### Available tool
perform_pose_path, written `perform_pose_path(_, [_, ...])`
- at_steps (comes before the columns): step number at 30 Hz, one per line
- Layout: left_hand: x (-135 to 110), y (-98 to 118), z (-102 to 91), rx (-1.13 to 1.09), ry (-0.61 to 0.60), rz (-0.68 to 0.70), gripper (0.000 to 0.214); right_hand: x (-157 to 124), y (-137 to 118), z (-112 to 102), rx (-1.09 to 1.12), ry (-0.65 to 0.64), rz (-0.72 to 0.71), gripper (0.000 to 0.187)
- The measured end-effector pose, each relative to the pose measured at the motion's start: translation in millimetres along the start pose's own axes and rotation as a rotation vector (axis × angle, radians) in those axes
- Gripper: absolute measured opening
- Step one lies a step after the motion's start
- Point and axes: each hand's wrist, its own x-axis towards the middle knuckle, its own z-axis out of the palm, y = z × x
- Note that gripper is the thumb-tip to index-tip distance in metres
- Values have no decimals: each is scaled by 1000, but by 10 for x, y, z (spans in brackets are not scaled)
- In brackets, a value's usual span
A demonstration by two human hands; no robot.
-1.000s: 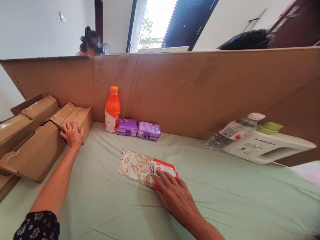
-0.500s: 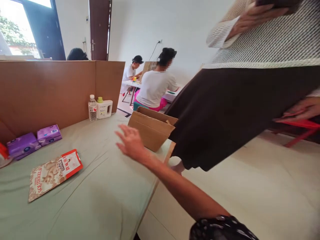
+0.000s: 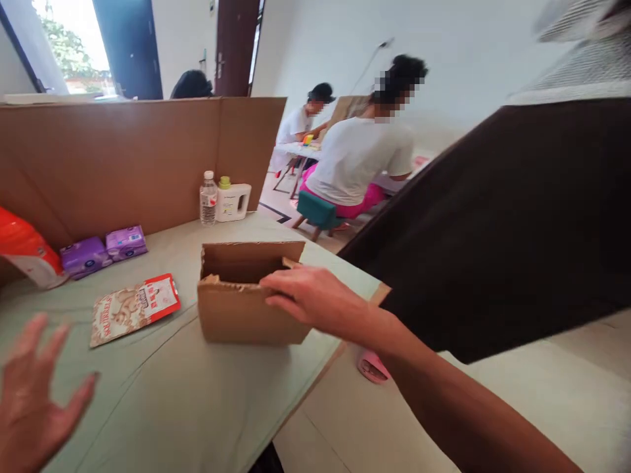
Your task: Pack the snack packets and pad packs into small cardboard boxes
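A topless cardboard box (image 3: pixel 249 314) stands upright on the table, its opening facing up and its cut edges ragged. My right hand (image 3: pixel 305 292) grips the box's near rim toward its right end; the fingertips are partly hidden. At the lower left, my left hand (image 3: pixel 37 394) is raised over the cloth with fingers spread, holding nothing and slightly blurred. Between that hand and the box lies a flat red and cream snack pouch (image 3: pixel 135 310) with a squirrel picture, nearest to my left hand.
A water bottle (image 3: pixel 208 200) and a white jug (image 3: pixel 234 200) stand by the cardboard screen (image 3: pixel 123 151). Two purple packs (image 3: pixel 86 257) and a red and white bag (image 3: pixel 29 246) are at left. A person in a dark skirt (image 3: pixel 517 223) stands beside the table's right edge (image 3: pixel 340 355).
The box has come left and nearer and has turned, with my right hand now on its rim. My left hand has entered at the lower left. The view has shifted.
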Motion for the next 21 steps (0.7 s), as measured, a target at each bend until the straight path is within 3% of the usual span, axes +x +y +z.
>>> perform_pose_path(3, [-94,417,-57,-80,-105,-37,82,-59,-606,28,84,90,-321,11])
perform_pose_path(5, [-113,626,-109,-227,-170,-75,79,-81,-902,24,134,73,-476,15])
perform_pose_path(8, [-134,747,-209,-340,-208,-93,66,-28,-1152,-56,199,-133,-672,8])
perform_pose_path(10, [-127,744,-253,-375,-247,-39,53,90,-1220,-139,245,-297,-735,19])
perform_pose_path(12, [-88,729,-269,-397,-273,23,42,247,-1247,-204,268,-421,-771,29])
perform_pose_path(14, [-37,719,-281,-385,-272,46,35,381,-1242,-225,202,-465,-804,33])
perform_pose_path(18, [-59,686,-404,-287,-265,35,29,404,-1096,-137,11,-367,-653,30])
perform_pose_path(21, [-213,646,-536,-261,-265,-21,34,253,-885,4,176,-277,-554,20])
